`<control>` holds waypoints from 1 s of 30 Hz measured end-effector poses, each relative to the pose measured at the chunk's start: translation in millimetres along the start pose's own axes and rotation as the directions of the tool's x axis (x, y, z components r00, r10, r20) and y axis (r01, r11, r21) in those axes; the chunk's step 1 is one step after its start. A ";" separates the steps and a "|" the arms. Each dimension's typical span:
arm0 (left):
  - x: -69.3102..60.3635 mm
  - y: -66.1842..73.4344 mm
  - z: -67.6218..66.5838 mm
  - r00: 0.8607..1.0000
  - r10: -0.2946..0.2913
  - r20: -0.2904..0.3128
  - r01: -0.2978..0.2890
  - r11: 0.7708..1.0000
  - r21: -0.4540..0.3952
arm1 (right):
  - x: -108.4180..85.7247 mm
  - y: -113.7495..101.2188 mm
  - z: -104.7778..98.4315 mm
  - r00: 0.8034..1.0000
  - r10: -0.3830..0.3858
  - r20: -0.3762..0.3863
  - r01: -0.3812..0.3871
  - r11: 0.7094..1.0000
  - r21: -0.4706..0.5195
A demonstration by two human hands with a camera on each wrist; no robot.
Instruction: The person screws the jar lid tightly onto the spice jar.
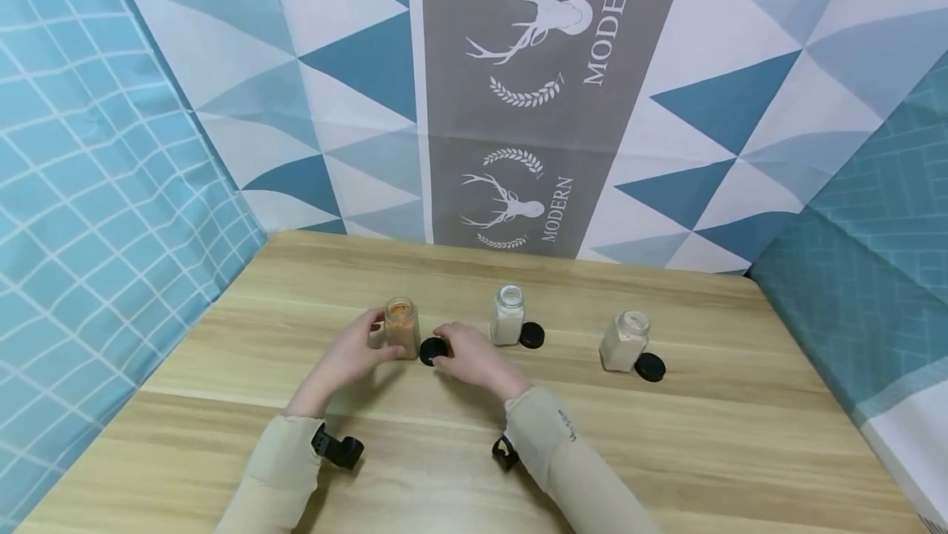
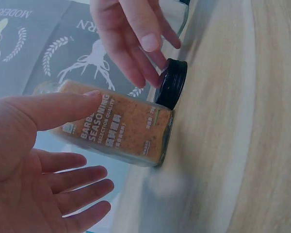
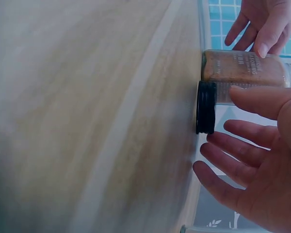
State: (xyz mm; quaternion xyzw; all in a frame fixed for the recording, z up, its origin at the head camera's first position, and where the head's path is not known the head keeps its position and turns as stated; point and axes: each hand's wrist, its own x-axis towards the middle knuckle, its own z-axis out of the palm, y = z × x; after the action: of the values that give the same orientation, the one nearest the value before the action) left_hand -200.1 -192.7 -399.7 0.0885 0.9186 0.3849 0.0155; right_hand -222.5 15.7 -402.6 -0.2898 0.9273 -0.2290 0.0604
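Seasoning jar (image 1: pixel 401 338) on table (image 1: pixel 415 468) before you. Left of jar: your left hand (image 1: pixel 359 355). Just right of jar: lid (image 1: pixel 431 348), then your right hand (image 1: pixel 474 356). Farther right: second jar (image 1: pixel 507 322), second lid (image 1: pixel 532 335), third jar (image 1: pixel 624 345), third lid (image 1: pixel 650 367). Behind jar: backdrop (image 1: pixel 518 123).

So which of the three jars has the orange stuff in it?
The leftmost jar in the head view, by the left hand; the middle jar and rightmost jar hold whitish contents.
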 end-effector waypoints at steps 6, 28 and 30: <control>1.8 -6.0 2.4 0.999 0.007 0.043 -0.004 0.998 -0.059 | 5.6 -0.8 1.7 1.000 0.020 0.016 -0.019 0.999 -0.036; 5.9 -21.3 11.7 0.999 0.000 0.035 0.004 0.991 -0.133 | 10.6 -5.8 2.2 1.000 -0.021 0.012 0.022 0.990 -0.140; 5.9 -22.8 12.1 1.000 -0.001 0.031 0.005 0.991 -0.130 | 10.7 -5.5 2.5 0.999 -0.035 0.012 0.036 0.990 -0.140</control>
State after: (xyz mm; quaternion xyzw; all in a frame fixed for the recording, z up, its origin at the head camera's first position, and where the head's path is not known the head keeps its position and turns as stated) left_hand -208.1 -198.9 -424.2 0.0921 0.8912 0.4426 0.0359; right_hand -227.9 4.6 -402.1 -0.3110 0.9355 -0.1630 0.0403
